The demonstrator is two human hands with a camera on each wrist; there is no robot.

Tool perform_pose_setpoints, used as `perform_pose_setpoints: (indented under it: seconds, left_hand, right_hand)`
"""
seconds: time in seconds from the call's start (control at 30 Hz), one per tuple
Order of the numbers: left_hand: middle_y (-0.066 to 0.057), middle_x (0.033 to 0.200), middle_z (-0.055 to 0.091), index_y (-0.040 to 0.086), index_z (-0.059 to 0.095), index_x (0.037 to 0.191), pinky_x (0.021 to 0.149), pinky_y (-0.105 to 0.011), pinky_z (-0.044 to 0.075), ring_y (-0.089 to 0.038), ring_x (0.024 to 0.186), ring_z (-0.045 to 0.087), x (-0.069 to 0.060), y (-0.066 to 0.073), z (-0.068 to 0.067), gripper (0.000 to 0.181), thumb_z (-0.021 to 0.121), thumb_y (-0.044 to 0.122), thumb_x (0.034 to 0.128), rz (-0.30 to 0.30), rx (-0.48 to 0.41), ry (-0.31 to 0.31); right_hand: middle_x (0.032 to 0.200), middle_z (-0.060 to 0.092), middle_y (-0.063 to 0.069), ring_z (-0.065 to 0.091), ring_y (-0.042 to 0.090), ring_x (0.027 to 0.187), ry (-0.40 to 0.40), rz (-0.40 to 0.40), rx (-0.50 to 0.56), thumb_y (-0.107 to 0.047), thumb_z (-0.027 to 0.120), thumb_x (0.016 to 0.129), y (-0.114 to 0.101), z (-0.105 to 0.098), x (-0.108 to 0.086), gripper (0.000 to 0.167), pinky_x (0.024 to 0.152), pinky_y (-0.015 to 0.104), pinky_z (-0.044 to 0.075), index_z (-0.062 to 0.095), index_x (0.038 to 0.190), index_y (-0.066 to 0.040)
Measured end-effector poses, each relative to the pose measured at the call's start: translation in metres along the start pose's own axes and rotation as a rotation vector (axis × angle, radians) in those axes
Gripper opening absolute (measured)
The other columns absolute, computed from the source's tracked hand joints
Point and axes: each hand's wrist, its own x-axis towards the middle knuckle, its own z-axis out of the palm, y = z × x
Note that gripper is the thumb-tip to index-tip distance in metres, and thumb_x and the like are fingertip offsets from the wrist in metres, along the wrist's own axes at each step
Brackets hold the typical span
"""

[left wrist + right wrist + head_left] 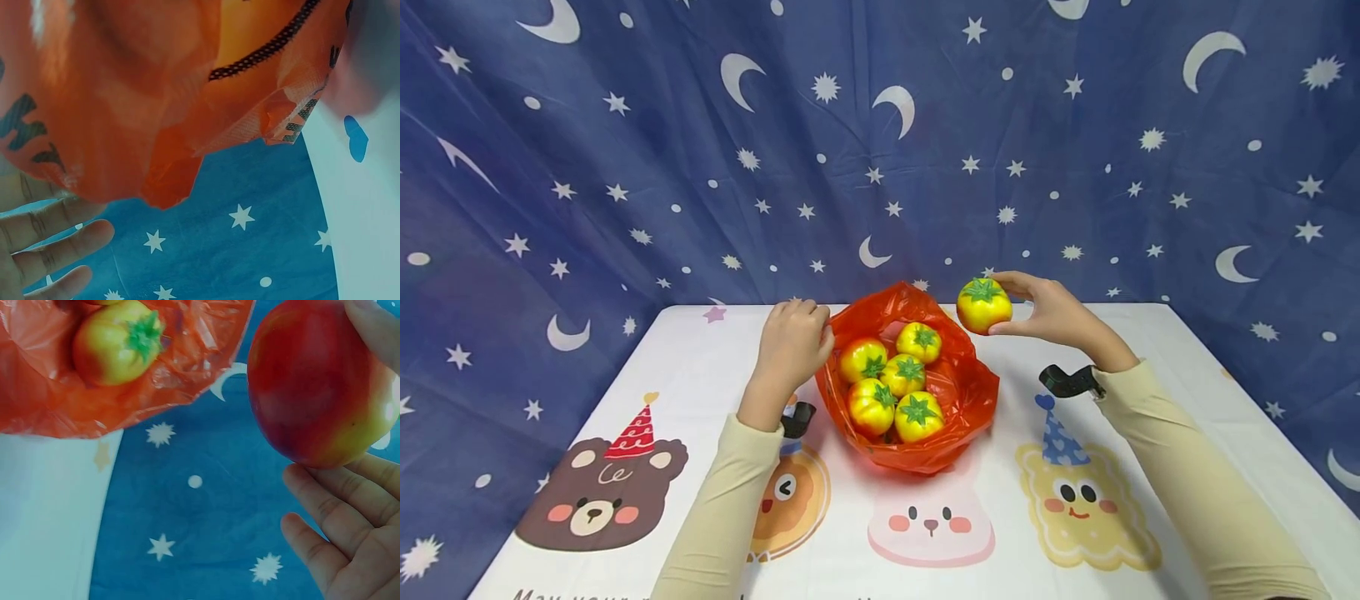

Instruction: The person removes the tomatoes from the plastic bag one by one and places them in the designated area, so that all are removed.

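Observation:
My right hand (1052,312) pinches a yellow-and-red toy tomato (984,306) between thumb and fingers, above the table and right of the open red plastic bag (958,392). Seen from the right wrist, the tomato (319,387) shows its glossy red side, with the fingers (340,509) under and behind it. Several similar tomatoes (919,417) with green star-shaped tops lie inside the bag. At the bag's left rim, my left hand (793,342) grips the plastic with curled fingers. In the left wrist view the bag (125,112) covers the thumb and part of the fingers.
A white tablecloth (647,358) printed with cartoon faces covers the table. Behind it hangs a blue curtain (820,208) with moons and stars. Black wrist straps (1067,382) sit near both sleeves.

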Motion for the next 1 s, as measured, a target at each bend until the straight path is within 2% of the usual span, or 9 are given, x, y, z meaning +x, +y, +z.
perform_pose_setpoints:
  seconds: [0.47, 0.7, 1.0]
  left_hand:
    - [-0.009, 0.064, 0.055, 0.004, 0.062, 0.070, 0.080, -0.042, 0.048, -0.029, 0.066, 0.055, 0.000, 0.000, -0.002, 0.011, 0.060, 0.008, 0.0796, -0.012, -0.003, 0.002]
    - [-0.009, 0.062, 0.054, 0.004, 0.060, 0.069, 0.077, -0.042, 0.048, -0.028, 0.064, 0.054, 0.001, 0.000, -0.001, 0.012, 0.059, 0.009, 0.0797, -0.009, 0.008, 0.001]
    - [-0.009, 0.062, 0.055, 0.004, 0.060, 0.069, 0.073, -0.040, 0.047, -0.028, 0.063, 0.053, 0.001, 0.000, 0.000, 0.012, 0.059, 0.008, 0.0798, -0.013, 0.006, -0.009]
  right_hand:
    - [0.142, 0.044, 0.018, 0.042, 0.037, 0.131, 0.022, 0.062, -0.003, -0.034, 0.077, 0.074, -0.005, -0.028, 0.005, 0.081, 0.104, 0.052, 0.036, 0.040, 0.139, -0.003]
    - [0.142, 0.045, 0.019, 0.043, 0.038, 0.131, 0.048, 0.053, -0.016, -0.032, 0.077, 0.075, -0.006, -0.039, 0.010, 0.079, 0.104, 0.053, 0.037, 0.041, 0.138, -0.003]
    - [0.141, 0.044, 0.021, 0.042, 0.041, 0.130, 0.065, 0.089, -0.012, -0.033, 0.077, 0.074, 0.000, -0.049, 0.011, 0.081, 0.102, 0.055, 0.037, 0.040, 0.139, -0.003]
